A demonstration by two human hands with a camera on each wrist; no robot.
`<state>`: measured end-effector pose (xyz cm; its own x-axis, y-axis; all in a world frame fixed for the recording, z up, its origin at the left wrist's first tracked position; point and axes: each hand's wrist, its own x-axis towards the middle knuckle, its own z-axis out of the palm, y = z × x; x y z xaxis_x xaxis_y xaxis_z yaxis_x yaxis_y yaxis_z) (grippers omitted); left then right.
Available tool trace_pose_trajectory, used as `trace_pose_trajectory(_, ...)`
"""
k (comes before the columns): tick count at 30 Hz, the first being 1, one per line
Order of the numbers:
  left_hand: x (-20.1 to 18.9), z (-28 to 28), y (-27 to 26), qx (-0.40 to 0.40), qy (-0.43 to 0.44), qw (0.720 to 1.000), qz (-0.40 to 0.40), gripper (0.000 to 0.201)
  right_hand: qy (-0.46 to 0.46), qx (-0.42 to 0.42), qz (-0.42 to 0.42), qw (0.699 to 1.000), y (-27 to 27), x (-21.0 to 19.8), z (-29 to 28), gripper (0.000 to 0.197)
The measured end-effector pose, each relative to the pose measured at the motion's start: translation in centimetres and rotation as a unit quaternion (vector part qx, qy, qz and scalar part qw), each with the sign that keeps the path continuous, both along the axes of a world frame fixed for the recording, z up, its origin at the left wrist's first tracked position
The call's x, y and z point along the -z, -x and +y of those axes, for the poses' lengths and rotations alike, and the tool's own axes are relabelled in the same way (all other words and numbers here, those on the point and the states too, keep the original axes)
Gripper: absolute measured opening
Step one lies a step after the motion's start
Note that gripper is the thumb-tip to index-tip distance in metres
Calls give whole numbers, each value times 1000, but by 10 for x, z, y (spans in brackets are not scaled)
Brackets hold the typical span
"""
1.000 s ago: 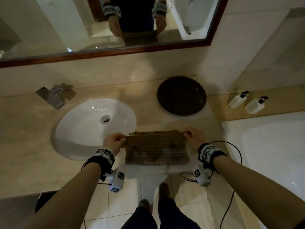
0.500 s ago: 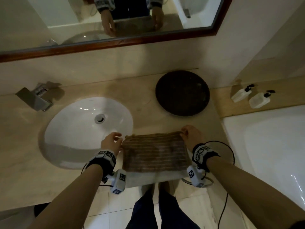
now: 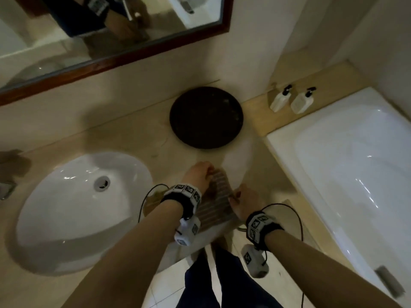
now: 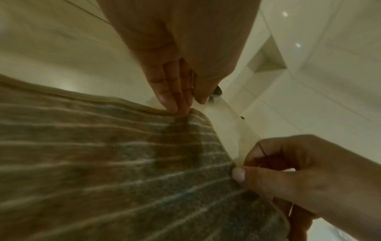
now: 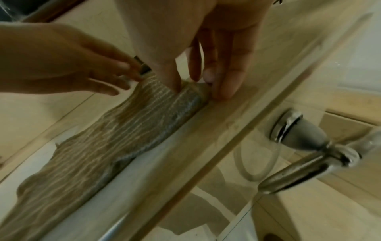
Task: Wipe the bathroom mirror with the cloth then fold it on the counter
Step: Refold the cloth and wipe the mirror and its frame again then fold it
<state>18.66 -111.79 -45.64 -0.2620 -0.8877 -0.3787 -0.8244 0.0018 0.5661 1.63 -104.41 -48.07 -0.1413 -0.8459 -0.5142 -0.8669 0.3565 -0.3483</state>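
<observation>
A brown striped cloth (image 3: 219, 196) lies on the beige counter (image 3: 133, 134) near its front edge, right of the sink, bunched into a narrow strip. My left hand (image 3: 209, 172) pinches the cloth's far corner between fingertips and thumb, as the left wrist view shows (image 4: 185, 107). My right hand (image 3: 235, 195) pinches the cloth's right edge; in the right wrist view (image 5: 195, 88) one finger sits inside a fold. The cloth (image 4: 103, 163) fills the left wrist view and runs along the counter edge (image 5: 103, 146). The wood-framed mirror (image 3: 133, 61) hangs above.
A white oval sink (image 3: 77, 207) is at the left, a round dark tray (image 3: 205, 117) behind the cloth. Two white pump bottles (image 3: 289, 101) stand on a ledge by the white bathtub (image 3: 355, 163). A chrome fitting (image 5: 299, 130) hangs below the counter edge.
My left hand has carried the cloth's left side across towards the right hand, so the spread cloth is now a narrow strip. The head view has swung and tilted.
</observation>
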Motion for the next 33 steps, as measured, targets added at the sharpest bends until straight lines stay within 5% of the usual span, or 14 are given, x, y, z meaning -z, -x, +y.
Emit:
trace_pose_trajectory(5, 16, -7, 36, 87, -55, 989, -105, 49, -7, 53, -5, 999, -7, 0, 16, 27)
trace_pose_trajectory(12, 21, -21, 36, 147, -58, 973, -167, 28, 1, 83, -59, 995, 1, -6, 17, 23)
trace_pose_trajectory(27, 10, -44, 73, 119, -5, 991, -58, 22, -35, 175, -117, 977, 54, -13, 3, 28)
trace_pose_trajectory(33, 1, -58, 77, 80, 6, 997, -21, 16, 37, 230, -135, 963, 69, -27, 1, 14)
